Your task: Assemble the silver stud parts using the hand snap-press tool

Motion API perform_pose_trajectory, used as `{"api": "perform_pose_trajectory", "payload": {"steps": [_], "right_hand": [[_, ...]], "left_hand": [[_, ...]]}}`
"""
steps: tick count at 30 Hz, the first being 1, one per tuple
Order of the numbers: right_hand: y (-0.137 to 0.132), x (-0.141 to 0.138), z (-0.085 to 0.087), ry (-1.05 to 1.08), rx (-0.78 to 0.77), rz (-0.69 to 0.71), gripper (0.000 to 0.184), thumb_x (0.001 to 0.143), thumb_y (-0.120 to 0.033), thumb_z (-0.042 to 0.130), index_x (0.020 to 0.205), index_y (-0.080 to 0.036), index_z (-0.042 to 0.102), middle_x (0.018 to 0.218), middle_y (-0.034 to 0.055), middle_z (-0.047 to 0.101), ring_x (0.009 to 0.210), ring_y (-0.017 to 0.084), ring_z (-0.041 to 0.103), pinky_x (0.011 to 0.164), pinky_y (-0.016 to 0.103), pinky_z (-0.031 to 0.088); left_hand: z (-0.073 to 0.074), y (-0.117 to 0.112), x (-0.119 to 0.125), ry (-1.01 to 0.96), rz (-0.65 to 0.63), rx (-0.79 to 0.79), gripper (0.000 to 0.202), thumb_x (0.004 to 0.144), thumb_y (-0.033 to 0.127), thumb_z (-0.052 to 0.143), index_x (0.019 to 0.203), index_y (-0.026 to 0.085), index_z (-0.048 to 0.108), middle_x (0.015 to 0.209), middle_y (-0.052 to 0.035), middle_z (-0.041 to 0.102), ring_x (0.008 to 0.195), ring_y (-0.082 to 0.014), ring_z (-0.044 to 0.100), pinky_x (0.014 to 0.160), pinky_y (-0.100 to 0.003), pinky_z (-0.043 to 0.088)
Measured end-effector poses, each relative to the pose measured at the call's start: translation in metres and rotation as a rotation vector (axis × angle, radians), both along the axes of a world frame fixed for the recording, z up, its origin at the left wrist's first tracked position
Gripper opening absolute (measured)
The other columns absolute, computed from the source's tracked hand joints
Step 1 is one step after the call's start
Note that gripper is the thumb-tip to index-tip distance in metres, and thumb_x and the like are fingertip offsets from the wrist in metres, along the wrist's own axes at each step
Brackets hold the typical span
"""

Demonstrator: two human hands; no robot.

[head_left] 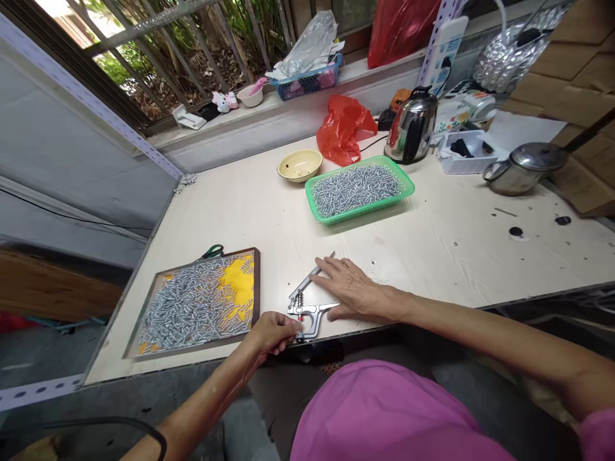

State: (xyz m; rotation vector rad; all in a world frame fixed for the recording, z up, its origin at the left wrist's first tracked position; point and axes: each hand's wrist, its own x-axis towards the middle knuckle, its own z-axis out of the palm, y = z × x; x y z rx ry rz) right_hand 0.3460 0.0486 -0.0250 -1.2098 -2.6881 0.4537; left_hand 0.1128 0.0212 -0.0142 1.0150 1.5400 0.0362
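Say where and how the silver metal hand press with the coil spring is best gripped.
Likely hold the press by its slanted metal upper lever and lower arm together, from the person's right. They splay open toward that side, where the right hand is, clear of the coil spring and the left hand.

Tray [257, 285] left of press [313, 310]

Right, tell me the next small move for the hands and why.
Probably close the right hand to squeeze the hand tool: its upper lever stands spread from the lower handle, the right fingers are already at that lever, and the left hand is at the tool's near end.
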Motion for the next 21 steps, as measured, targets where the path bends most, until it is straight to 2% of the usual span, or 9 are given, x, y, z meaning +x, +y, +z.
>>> {"api": "perform_pose_trajectory", "payload": {"steps": [1, 3, 7, 11, 16, 18, 21], "right_hand": [[0.004, -0.001, -0.001, -0.015, 0.012, 0.001, 0.088, 0.06, -0.055, 0.077, 0.13, -0.015, 0.042, 0.139, 0.0203, 0.034, 0.126, 0.037, 0.028, 0.099, 0.05, 0.027], [0.011, -0.003, -0.003, -0.048, 0.012, 0.022, 0.092, 0.055, -0.059, 0.078, 0.127, -0.013, 0.044, 0.131, 0.0197, 0.042, 0.122, 0.036, 0.032, 0.098, 0.05, 0.027], [0.016, -0.008, 0.003, -0.104, 0.016, 0.034, 0.082, 0.056, -0.059, 0.077, 0.116, -0.011, 0.05, 0.11, 0.0143, 0.055, 0.102, 0.03, 0.046, 0.089, 0.043, 0.034], [0.013, -0.009, 0.008, -0.113, 0.034, 0.038, 0.072, 0.062, -0.054, 0.077, 0.114, -0.011, 0.052, 0.105, 0.0123, 0.056, 0.098, 0.027, 0.046, 0.088, 0.04, 0.032], [0.006, -0.006, 0.01, -0.063, -0.011, 0.039, 0.057, 0.068, -0.044, 0.077, 0.111, -0.014, 0.055, 0.103, 0.0108, 0.057, 0.097, 0.025, 0.047, 0.086, 0.037, 0.032], [0.003, -0.006, 0.013, -0.046, -0.031, 0.041, 0.05, 0.071, -0.039, 0.076, 0.109, -0.014, 0.055, 0.103, 0.0107, 0.057, 0.096, 0.024, 0.047, 0.085, 0.036, 0.033], [0.0, -0.006, 0.019, -0.043, -0.058, 0.04, 0.048, 0.074, -0.034, 0.074, 0.112, -0.013, 0.055, 0.102, 0.011, 0.057, 0.096, 0.024, 0.047, 0.085, 0.036, 0.033]], "left_hand": [[0.0, -0.001, 0.0, 0.007, 0.007, -0.002, 0.047, 0.05, 0.057, 0.072, 0.061, 0.014, 0.056, 0.044, 0.0063, 0.048, 0.032, -0.003, 0.035, 0.032, -0.017, 0.02], [-0.001, -0.004, -0.001, 0.016, 0.022, -0.002, 0.049, 0.049, 0.059, 0.072, 0.062, 0.014, 0.056, 0.045, 0.0063, 0.048, 0.032, -0.0031, 0.036, 0.031, -0.017, 0.021], [-0.003, -0.007, -0.002, 0.006, 0.04, 0.007, 0.053, 0.048, 0.062, 0.072, 0.063, 0.014, 0.057, 0.046, 0.0066, 0.048, 0.032, -0.0032, 0.037, 0.031, -0.017, 0.022], [-0.004, -0.009, -0.002, 0.0, 0.039, -0.002, 0.054, 0.049, 0.065, 0.071, 0.061, 0.015, 0.054, 0.04, 0.007, 0.045, 0.031, -0.0038, 0.035, 0.033, -0.018, 0.023], [-0.005, -0.015, -0.005, 0.048, 0.032, -0.003, 0.051, 0.058, 0.067, 0.064, 0.06, 0.017, 0.051, 0.038, 0.006, 0.044, 0.032, -0.0055, 0.034, 0.035, -0.019, 0.025], [-0.003, -0.018, -0.006, 0.152, -0.008, 0.103, 0.048, 0.068, 0.065, 0.057, 0.061, 0.018, 0.053, 0.04, 0.0045, 0.045, 0.033, -0.0081, 0.037, 0.037, -0.021, 0.028], [0.005, -0.021, -0.004, 0.347, -0.141, 0.523, 0.038, 0.081, 0.053, 0.051, 0.073, 0.017, 0.061, 0.059, -0.0021, 0.059, 0.052, -0.0153, 0.054, 0.05, -0.026, 0.042]]}}
